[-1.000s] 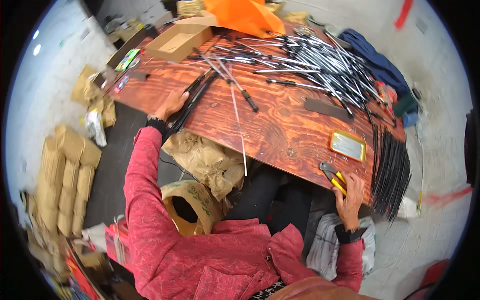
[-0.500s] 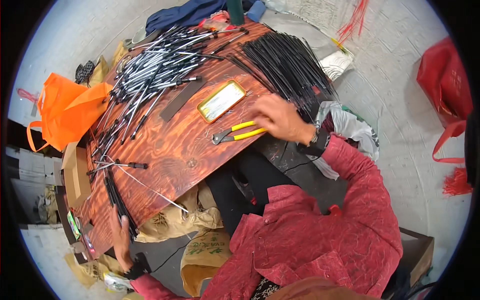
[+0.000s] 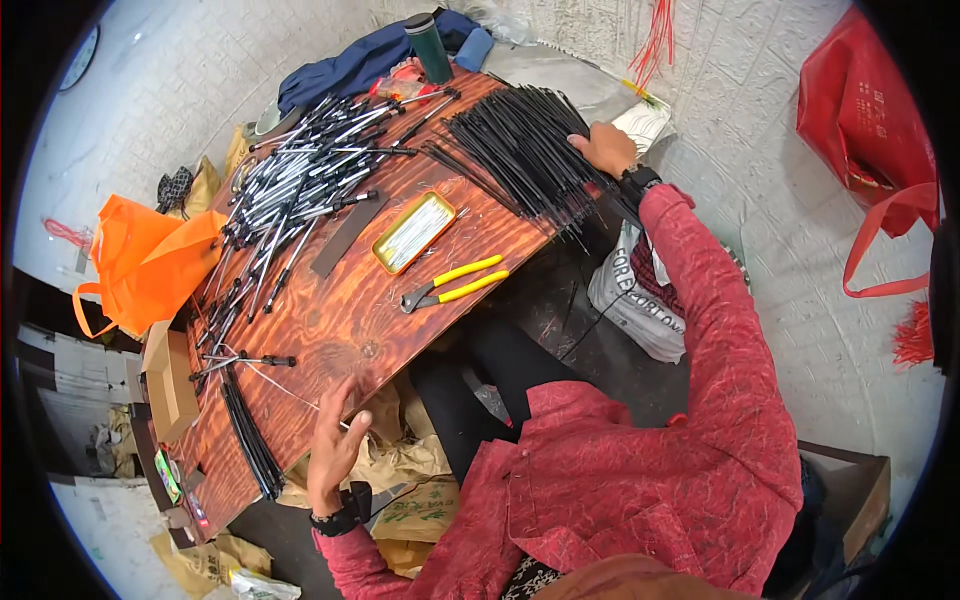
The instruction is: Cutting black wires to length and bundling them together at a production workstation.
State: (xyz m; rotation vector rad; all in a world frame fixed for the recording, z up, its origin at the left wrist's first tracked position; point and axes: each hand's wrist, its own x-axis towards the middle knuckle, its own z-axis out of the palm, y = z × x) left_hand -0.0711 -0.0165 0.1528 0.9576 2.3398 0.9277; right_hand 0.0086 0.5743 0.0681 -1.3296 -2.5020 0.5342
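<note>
Now: right hand flat on thin black rods; left hand open, empty.

One wooden table carries one pair of yellow-handled pliers, one yellow tin tray and one flat dark strip near its middle, with one green bottle at the far end. Black cable ties lie in two heaps, a large one at the far right and a small one at the near left, and the metal rods with black ends on the left are too many to count. Two hands show, the left hand and the right hand, and beside the table are one orange bag, one red bag and one open cardboard box.
</note>
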